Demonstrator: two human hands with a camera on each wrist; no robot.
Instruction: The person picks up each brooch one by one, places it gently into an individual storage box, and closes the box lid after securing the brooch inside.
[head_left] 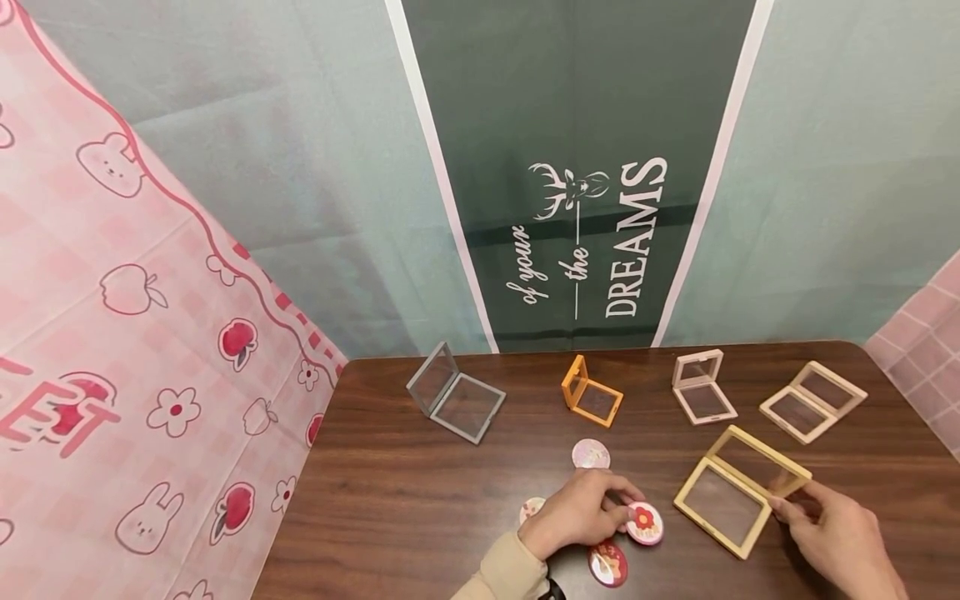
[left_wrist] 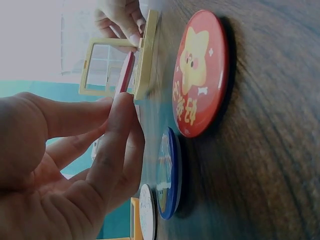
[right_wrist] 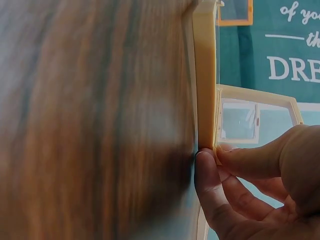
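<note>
Between thumb and fingertips my left hand (head_left: 576, 510) pinches a round badge (head_left: 645, 523), white with a red flower and a pink rim. In the left wrist view the badge is edge-on, just off the yellow case. My right hand (head_left: 843, 533) grips the near right corner of that yellow flip-open frame case (head_left: 708, 529), its clear lid raised. Under my left hand lies a red star badge (head_left: 608, 564). A blue-rimmed badge (left_wrist: 171, 172) shows beside it in the left wrist view. A pale pink badge (head_left: 591, 454) lies beyond the hand; another badge (head_left: 531, 508) is partly covered by it.
Along the back of the brown wooden table (head_left: 390, 517) stand several opened frame cases: grey (head_left: 491, 417), orange (head_left: 587, 416), pale pink (head_left: 715, 419) and cream (head_left: 783, 426). A green printed cloth (head_left: 480, 167) hangs behind, and a pink patterned cloth (head_left: 180, 358) at left.
</note>
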